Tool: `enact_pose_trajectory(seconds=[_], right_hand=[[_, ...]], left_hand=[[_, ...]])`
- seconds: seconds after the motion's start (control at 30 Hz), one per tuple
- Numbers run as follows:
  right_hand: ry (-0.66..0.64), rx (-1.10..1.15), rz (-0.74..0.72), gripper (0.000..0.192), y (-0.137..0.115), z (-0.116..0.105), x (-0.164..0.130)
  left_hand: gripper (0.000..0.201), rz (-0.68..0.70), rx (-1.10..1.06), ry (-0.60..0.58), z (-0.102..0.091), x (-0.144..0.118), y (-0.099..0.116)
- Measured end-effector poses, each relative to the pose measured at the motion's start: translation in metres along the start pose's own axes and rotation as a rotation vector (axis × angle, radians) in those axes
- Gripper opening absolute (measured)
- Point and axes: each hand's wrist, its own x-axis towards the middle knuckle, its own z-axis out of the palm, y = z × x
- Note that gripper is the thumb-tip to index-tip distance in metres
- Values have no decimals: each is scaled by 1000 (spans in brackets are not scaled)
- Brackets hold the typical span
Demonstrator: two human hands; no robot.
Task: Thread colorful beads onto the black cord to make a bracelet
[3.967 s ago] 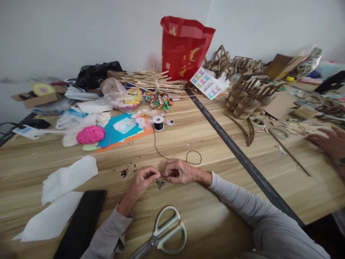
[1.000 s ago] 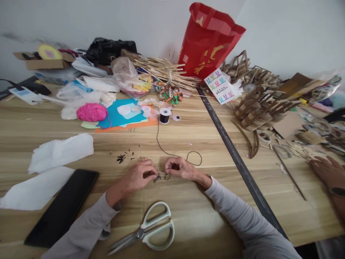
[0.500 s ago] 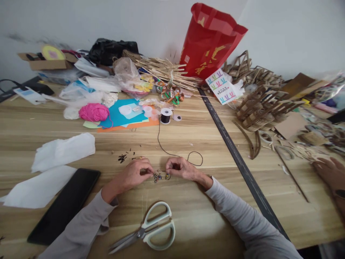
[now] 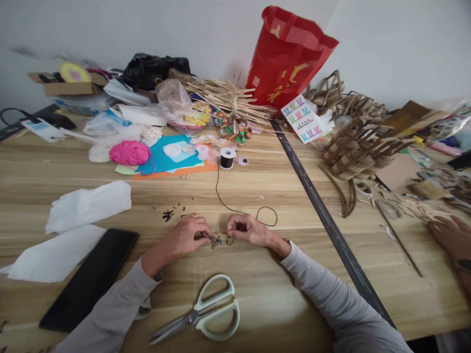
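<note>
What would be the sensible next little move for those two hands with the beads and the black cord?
Probably the left hand lifts one bead from the small bead pile and slides it onto the black cord pinched in the right hand; both hands flank the pile, and the cord runs loose back to its spool.

both forearms rest low, angled inward — left hand (image 4: pixel 187 236) and right hand (image 4: pixel 246 229) curled, fingertips pinched, nearly meeting.
</note>
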Motion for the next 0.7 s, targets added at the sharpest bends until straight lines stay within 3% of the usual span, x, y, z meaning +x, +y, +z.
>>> enact_pose_trajectory(seconds=[0.7], right_hand=[[-7,20,8,24,0,0,0]], left_hand=[[10,-2,-10,-24,-2,0,0]])
